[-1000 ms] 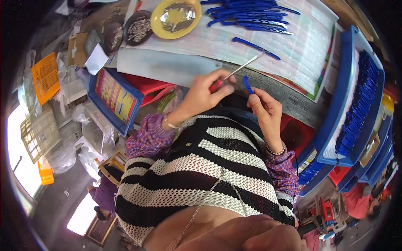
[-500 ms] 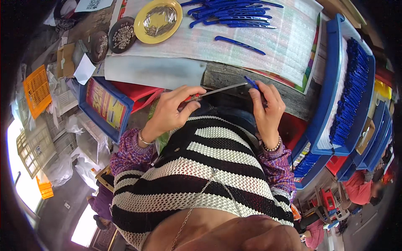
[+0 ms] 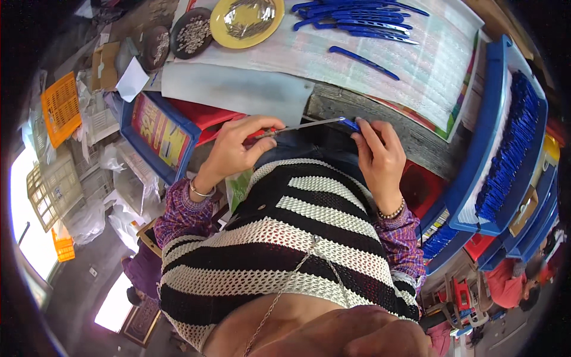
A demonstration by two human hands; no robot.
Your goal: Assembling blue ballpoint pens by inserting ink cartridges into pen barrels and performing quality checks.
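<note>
Red-handled screwdriver (image 3: 309,125), clasped in the left grip (image 3: 235,146), has swung toward the blue plastic piece (image 3: 350,124) the right grip (image 3: 381,159) pinches; that piece looks light, stiff, best held by its sides.

Workshop: wooden bench (image 3: 410,147), parts trays (image 3: 495,77)

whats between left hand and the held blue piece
The head view shows a metal shaft running from the left hand toward the held blue piece.
</note>
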